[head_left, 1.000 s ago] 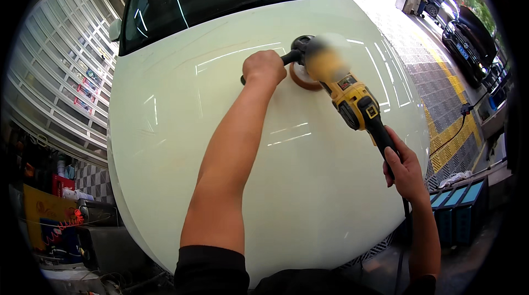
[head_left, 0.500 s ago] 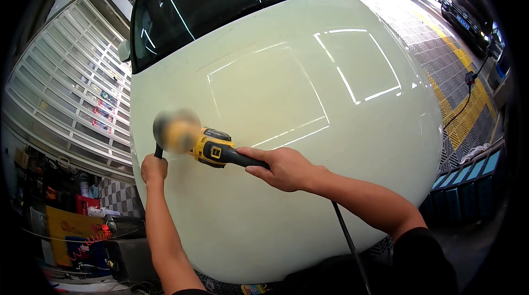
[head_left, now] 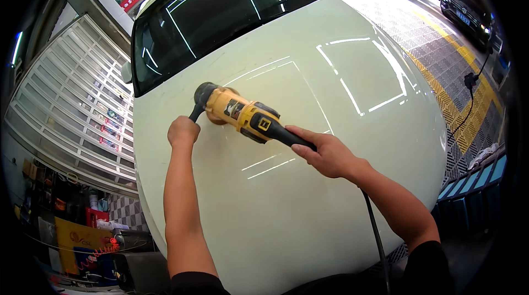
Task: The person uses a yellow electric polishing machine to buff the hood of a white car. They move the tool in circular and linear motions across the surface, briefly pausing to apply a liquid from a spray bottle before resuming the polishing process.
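A yellow and black car polisher (head_left: 234,110) lies across the left part of a pale, glossy car hood (head_left: 264,212). My left hand (head_left: 183,130) is closed round its black side handle near the head. The fingers of my right hand (head_left: 326,153) wrap the black rear grip. Most of the round pad (head_left: 216,120) is hidden beneath the polisher's head, where it meets the hood. From the rear grip a black power cord (head_left: 376,234) hangs down past my right forearm. Bright light reflections show on the paint, with a hazy patch around the polisher.
The dark windshield (head_left: 215,14) rises beyond the hood. A slatted white shutter (head_left: 77,102) stands at the left, above boxes and a coiled red hose (head_left: 104,248). At the right are a hanging black cable (head_left: 470,82), a blue-topped dark bin (head_left: 468,193) and a dark car (head_left: 468,11).
Both hands have carried the polisher to the right and slightly farther up the hood. Its blurred head now appears sharper. My view has shifted a little too.
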Available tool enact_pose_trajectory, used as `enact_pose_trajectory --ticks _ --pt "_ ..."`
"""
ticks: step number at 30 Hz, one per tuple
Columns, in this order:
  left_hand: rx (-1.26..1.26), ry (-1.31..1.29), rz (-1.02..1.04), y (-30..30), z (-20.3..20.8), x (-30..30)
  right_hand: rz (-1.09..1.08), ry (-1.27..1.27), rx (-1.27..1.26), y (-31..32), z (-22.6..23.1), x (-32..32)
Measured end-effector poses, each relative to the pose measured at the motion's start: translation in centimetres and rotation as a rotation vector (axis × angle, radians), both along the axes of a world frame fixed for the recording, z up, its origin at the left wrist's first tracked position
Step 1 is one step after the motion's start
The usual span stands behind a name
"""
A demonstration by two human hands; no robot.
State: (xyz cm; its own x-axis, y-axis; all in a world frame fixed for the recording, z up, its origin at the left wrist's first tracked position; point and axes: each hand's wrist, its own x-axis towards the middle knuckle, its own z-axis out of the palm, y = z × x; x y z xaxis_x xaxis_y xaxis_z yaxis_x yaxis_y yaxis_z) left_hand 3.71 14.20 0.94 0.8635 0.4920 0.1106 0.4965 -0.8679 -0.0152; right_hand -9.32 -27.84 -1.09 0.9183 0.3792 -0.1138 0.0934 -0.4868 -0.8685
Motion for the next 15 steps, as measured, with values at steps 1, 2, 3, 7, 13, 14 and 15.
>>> enact_pose_trajectory --ticks 1,2,3,7,13,14,15 --pt "0.003 0.003 -0.047 -2.8 0.3 2.2 -0.054 0.033 0.045 -1.8 -0.3 0.6" --pt "0.013 0.000 -0.090 -5.2 0.9 4.5 -0.102 0.060 0.095 -3.4 -0.1 1.2" --pt "0.002 -0.003 -0.125 -7.3 1.1 6.7 -0.145 0.082 0.124 -5.0 0.2 1.6" --pt "-0.067 0.022 -0.352 -19.1 0.9 11.6 -0.352 0.115 0.165 -11.5 1.7 -0.1" --pt "-0.167 0.110 -0.578 -29.1 0.7 10.9 -0.546 0.067 0.194 -17.1 -0.4 -6.1" --pt "-0.172 0.117 -0.577 -28.5 0.9 10.2 -0.560 0.076 0.194 -16.8 -0.1 -7.0" --pt "-0.172 0.126 -0.584 -28.2 1.3 9.5 -0.549 0.065 0.209 -16.2 -0.1 -7.7"
